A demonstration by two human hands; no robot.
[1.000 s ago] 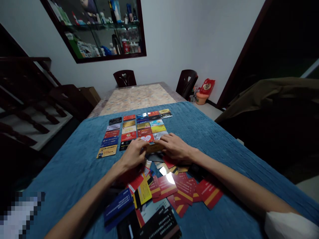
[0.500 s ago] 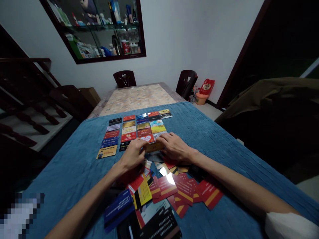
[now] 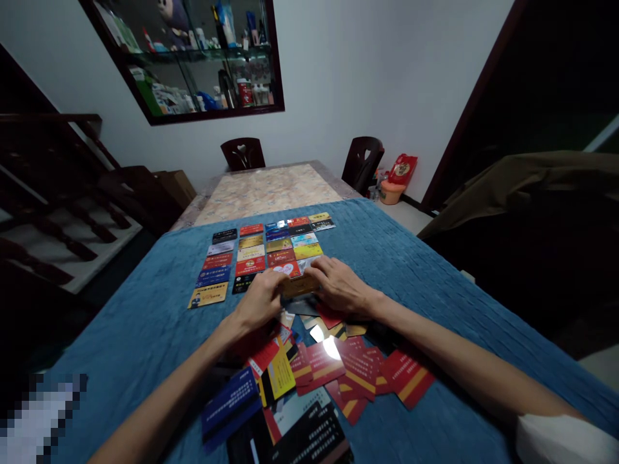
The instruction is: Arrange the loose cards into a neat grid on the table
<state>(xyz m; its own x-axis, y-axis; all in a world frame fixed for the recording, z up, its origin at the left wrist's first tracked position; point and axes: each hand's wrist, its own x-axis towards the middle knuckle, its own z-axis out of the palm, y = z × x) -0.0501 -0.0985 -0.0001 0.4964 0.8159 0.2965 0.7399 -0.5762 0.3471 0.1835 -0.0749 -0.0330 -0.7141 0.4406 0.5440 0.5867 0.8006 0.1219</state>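
Between my hands is a gold card (image 3: 296, 287), gripped at its left end by my left hand (image 3: 261, 296) and at its right end by my right hand (image 3: 341, 285). The fingers of both hands are closed on it. It lies just below a red card with a white heart (image 3: 287, 270), at the near end of a column of cards. Overlapping columns of cards reach away from me, with a gold card showing a small figure (image 3: 208, 295) nearest on the left. Under my wrists spreads a loose pile of cards, among them red ones (image 3: 322, 362), a yellow one (image 3: 279, 372) and a blue one (image 3: 231, 403).
A blue cloth (image 3: 387, 258) covers the near part of the table; its patterned top (image 3: 271, 187) shows beyond. Dark chairs (image 3: 243, 153) stand at the far end. A red bag (image 3: 403, 169) sits by an orange tub (image 3: 391, 192). Dark clothing (image 3: 522, 187) hangs at the right.
The gold card between my hands has tilted slightly, showing more of its face. Both hands stay in nearly the same place, and the laid-out cards and the pile have not moved.
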